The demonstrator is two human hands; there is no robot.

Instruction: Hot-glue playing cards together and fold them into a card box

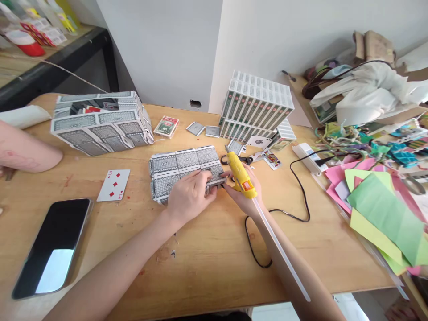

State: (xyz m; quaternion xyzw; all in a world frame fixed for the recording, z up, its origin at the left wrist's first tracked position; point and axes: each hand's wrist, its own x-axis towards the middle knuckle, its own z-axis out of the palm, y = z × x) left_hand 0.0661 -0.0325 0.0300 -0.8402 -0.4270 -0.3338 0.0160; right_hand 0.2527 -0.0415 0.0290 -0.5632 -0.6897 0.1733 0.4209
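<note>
A panel of joined playing cards [187, 159], grey patterned backs upward, lies mid-table. My left hand [189, 194] rests over its near right part, fingers bent and pinching the right end. In my right hand [249, 189] is a yellow hot glue gun [241, 174], nozzle pointing up and away, a long white glue stick [284, 249] trailing back over the forearm. The right fingertips also touch the panel's right edge. Black-handled scissors [245, 160] lie just behind the gun, partly hidden. A three of diamonds [113, 185] lies face up to the left.
A box made of cards [103, 122] stands back left, near another person's arm [26, 147]. Stacked card packs [257, 104] rise at the back. A phone [51, 247] lies front left. A black cord [301, 218] loops right, towards a power strip [309, 156] and coloured paper [384, 214].
</note>
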